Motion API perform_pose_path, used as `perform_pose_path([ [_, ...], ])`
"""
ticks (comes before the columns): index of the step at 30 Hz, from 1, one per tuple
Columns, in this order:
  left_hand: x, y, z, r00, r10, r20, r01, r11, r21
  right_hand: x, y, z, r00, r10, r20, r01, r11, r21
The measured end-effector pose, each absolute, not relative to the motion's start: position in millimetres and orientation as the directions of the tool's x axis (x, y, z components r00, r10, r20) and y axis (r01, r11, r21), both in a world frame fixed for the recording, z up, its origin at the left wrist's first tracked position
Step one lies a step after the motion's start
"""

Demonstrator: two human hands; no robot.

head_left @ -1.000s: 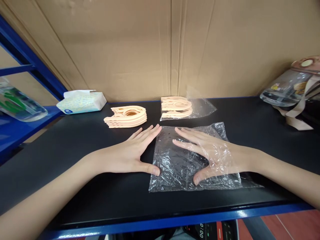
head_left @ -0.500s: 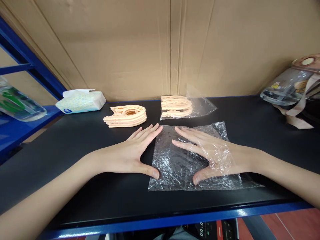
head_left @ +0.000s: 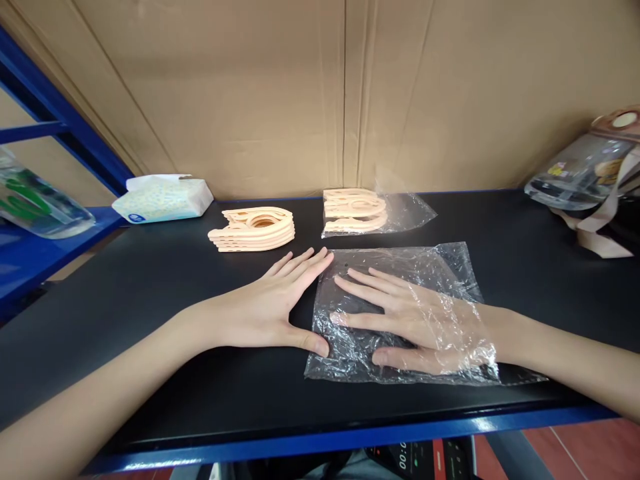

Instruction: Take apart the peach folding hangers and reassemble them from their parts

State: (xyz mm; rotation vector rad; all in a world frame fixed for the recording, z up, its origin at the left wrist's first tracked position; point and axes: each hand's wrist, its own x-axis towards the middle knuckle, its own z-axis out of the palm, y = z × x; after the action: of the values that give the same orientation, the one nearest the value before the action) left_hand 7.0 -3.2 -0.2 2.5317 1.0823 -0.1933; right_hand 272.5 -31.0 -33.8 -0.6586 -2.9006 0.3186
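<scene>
A clear plastic bag (head_left: 400, 260) lies flat on the black tabletop in front of me. My right hand (head_left: 400, 320) is inside it, palm down with the fingers spread, and crinkled film covers it to about the wrist. At the bag's left edge rests my left hand (head_left: 280, 300), stretched out flat, its thumb and fingertips touching the film and holding nothing. Beyond my left hand is a stack of peach plastic folding hangers (head_left: 253, 230). Similar hangers (head_left: 354, 210) sit in another clear bag (head_left: 407, 213) near the back wall.
A tissue pack (head_left: 163, 198) stands at the back left, near a blue shelf frame holding a clear bottle (head_left: 43, 200). On the right is a clear water bottle (head_left: 575, 173) with a strap. Cardboard (head_left: 240, 100) lines the back. Below the blue front edge shows a phone (head_left: 420, 457).
My right hand has moved slightly left and nearer to me inside the bag, its fingers spreading wider. The bag and my left hand have shifted a little to the right.
</scene>
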Motion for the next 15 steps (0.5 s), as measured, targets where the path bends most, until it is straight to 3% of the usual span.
perform_pose_path([
  [15,6.5,-3.1,0.5,0.698,0.664,-0.268,0.716,-0.639,0.282,272.5,-31.9,-37.9,-0.875,0.461,0.148,0.426,0.879,-0.215],
])
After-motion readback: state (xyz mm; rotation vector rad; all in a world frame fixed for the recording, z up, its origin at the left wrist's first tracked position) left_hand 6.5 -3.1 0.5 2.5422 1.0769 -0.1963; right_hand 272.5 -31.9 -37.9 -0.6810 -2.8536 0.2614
